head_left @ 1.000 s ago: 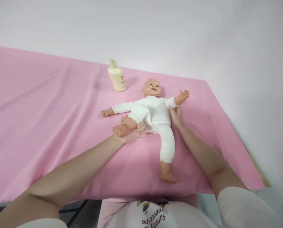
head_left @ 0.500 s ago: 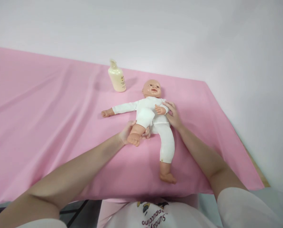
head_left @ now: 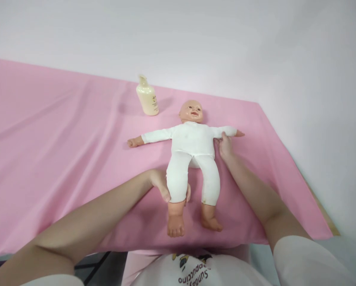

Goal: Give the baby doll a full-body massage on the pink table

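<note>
A: What does the left hand (head_left: pixel 162 186) grip?

B: It wraps the lower leg of the doll (head_left: pixel 192 147), just above the bare foot; the doll lies face up on the pink cloth (head_left: pixel 61 159).

A: And the right hand (head_left: pixel 224 145)?

B: It pinches the doll's sleeve near the shoulder. Far beyond both grips stands a cream bottle (head_left: pixel 147 97).

A plastic baby doll in a white cloth bodysuit (head_left: pixel 192 147) lies face up on the pink cloth-covered table (head_left: pixel 61 151), both arms spread. The left hand (head_left: pixel 162 186) wraps its lower leg just above the ankle; the right hand (head_left: pixel 224 146) grips its sleeve. A cream pump lotion bottle (head_left: pixel 147 96) stands near its head.
</note>
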Demonstrator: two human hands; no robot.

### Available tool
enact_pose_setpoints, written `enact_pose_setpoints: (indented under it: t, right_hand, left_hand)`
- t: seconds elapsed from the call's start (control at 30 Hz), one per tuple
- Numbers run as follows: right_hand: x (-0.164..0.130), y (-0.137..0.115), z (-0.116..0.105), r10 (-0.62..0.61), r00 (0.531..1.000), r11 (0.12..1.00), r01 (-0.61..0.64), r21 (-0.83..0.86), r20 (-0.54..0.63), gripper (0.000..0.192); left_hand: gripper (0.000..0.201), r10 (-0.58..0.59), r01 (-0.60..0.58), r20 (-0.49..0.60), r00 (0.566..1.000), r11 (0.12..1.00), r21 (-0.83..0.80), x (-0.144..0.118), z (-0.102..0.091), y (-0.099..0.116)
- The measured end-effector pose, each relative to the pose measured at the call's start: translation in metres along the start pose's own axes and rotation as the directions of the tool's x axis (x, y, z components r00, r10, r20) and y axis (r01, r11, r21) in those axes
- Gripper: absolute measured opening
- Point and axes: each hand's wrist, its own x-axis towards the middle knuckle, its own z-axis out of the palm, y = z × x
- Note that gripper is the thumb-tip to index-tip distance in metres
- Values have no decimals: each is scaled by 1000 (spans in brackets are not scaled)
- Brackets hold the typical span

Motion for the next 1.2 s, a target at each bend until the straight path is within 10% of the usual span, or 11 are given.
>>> enact_pose_setpoints:
  t: [0.37,0.6,0.83,1.2]
  right_hand:
    - [-4,-10,10,110,989,991,-100,93,-104,56]
    - [-19,-21,14,-162,987,985,163,-60,26,73]
    - [-28,-18,16,-246,952,928,286,-238,183,46]
    - [-39,-37,14,-278,843,784,476,-399,460,28]
  left_hand:
    - [50,-29,29,14,999,998,-52,4,7,5]
    - [49,144,-91,152,978,946,-311,0,-4,-6]
    - [53,313,-473,-402,861,782,-405,0,-1,-24]
    - [58,241,-524,-565,789,745,-414,2,-5,-20]
